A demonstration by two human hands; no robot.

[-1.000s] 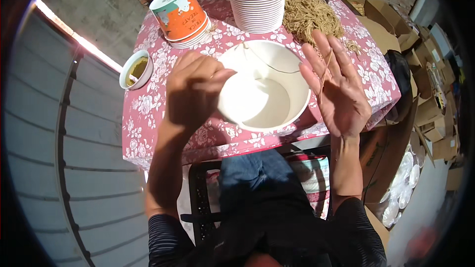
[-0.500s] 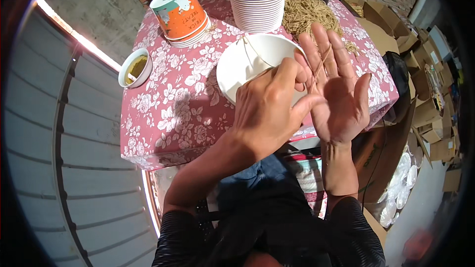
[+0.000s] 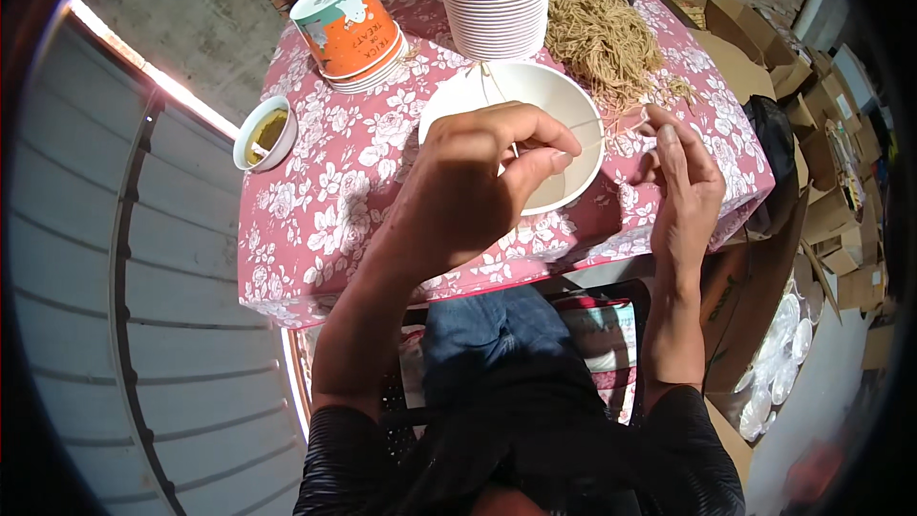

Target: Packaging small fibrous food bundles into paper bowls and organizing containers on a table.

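A white paper bucket [image 3: 565, 182] with its mouth facing up stands at the near side of the table, in front of me. Thin tan cord [image 3: 626, 130] stretches above its right rim between my hands. On the left, my left hand [image 3: 487, 158] pinches the cord between thumb and forefinger, over the bucket. My right hand [image 3: 683, 167], beyond the right rim, has its bent fingertips closed on the other end of the cord. Another cord end [image 3: 484, 69] shows at the bucket's far rim. Behind to the right lies a tangled pile of tan cords [image 3: 604, 46].
A tall stack of white buckets [image 3: 495, 0] rises behind the bucket. Orange and green printed buckets [image 3: 358, 38] stand upside down at the back left. A small bowl of yellowish liquid [image 3: 266, 134] sits at the table's left edge. Cardboard boxes [image 3: 826, 134] fill the right side.
My right hand has turned from open palm with cord looped around its fingers to a pinch, farther right. My left hand has moved left, and the cord now spans between them.
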